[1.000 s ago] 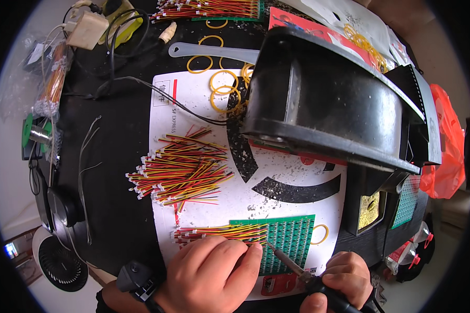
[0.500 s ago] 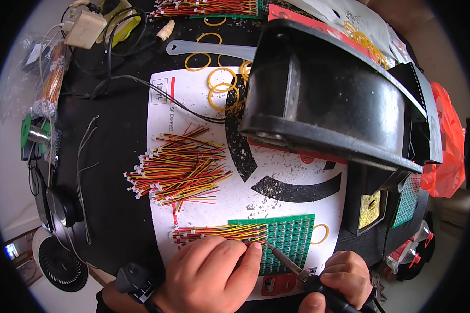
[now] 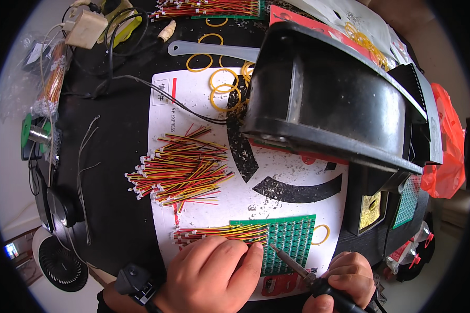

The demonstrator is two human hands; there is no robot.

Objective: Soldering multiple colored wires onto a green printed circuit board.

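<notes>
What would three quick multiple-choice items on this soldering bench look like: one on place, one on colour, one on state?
1. Where does the loose pile of red, yellow and black wire leads lie relative to the green grid circuit board?
A. Above and left of it in the picture
B. To its right, under the fan housing
C. On top of it

2. What colour are the rubber bands scattered on the white sheet?
A. Blue
B. Yellow
C. White

3. What is the right hand doing?
A. Resting empty and flat
B. Gripping a soldering iron whose tip points at the board
C. Lifting the spool

Answers: 1 A, the pile sits up and left of the board. 2 B, every band shows yellow. 3 B, its fingers wrap the black handle, while the left hand presses on the row of leads at the board's left edge.
</notes>
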